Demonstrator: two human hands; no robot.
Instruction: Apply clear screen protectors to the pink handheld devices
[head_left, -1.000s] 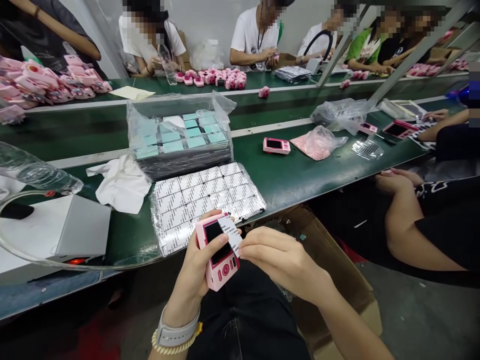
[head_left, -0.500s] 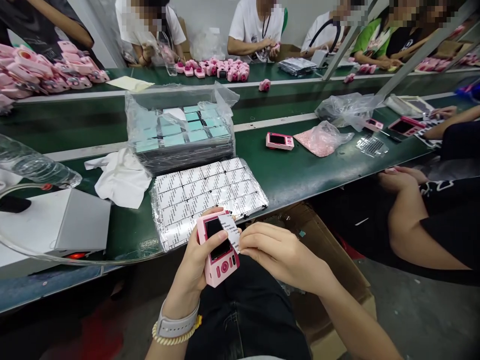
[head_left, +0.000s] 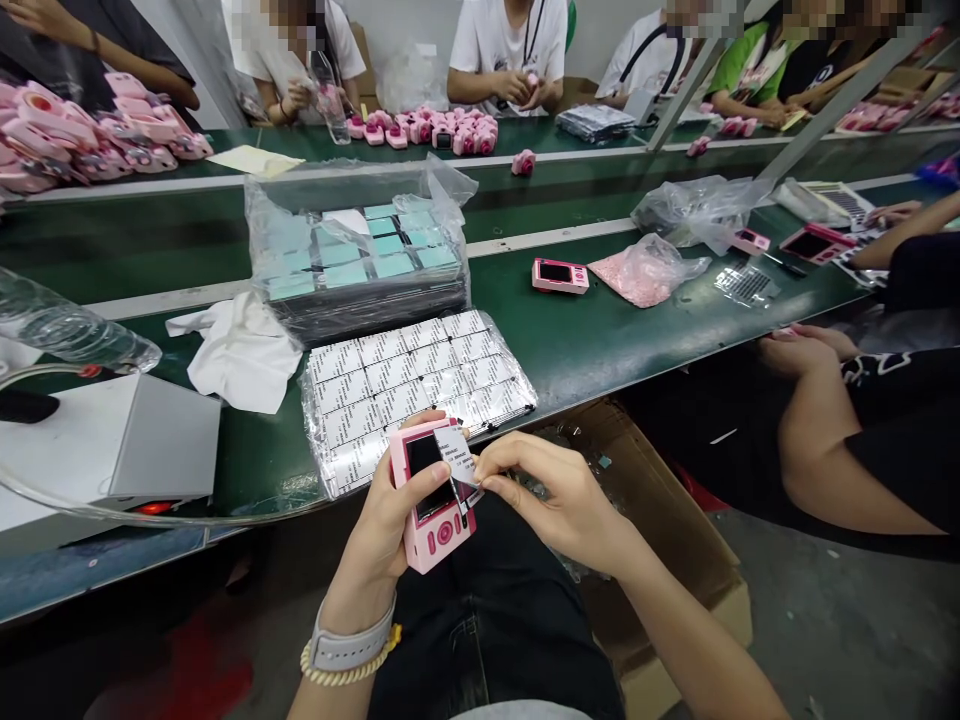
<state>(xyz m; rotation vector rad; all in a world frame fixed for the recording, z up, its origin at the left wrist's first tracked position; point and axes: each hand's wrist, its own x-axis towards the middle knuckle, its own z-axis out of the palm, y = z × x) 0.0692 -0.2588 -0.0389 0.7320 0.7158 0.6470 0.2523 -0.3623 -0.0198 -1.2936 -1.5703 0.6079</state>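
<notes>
At the left of the frame, a grey-and-white box (head_left: 172, 440) stands on the green bench (head_left: 592, 345), with a white cloth (head_left: 244, 360) beside it. Left of centre, a flat pack of printed films (head_left: 401, 395) lies in front of a bagged stack (head_left: 375, 305).

At the lower centre, the left hand (head_left: 386, 510) wraps the pink device (head_left: 441, 507), its thumb pressed across the dark screen. A printed film (head_left: 455, 453) partly covers the screen's right side. The right hand (head_left: 562, 490) pinches the film's edge between thumb and forefinger, just beside the device.

The step in hand looks like working this film at the screen; whether it is going on or coming off, I cannot tell. The next move seems to call for a steady left grip and a light, even pull or guide from the right fingertips, without creasing the film.

Right of centre, another pink device (head_left: 560, 276) lies on the bench.
</notes>
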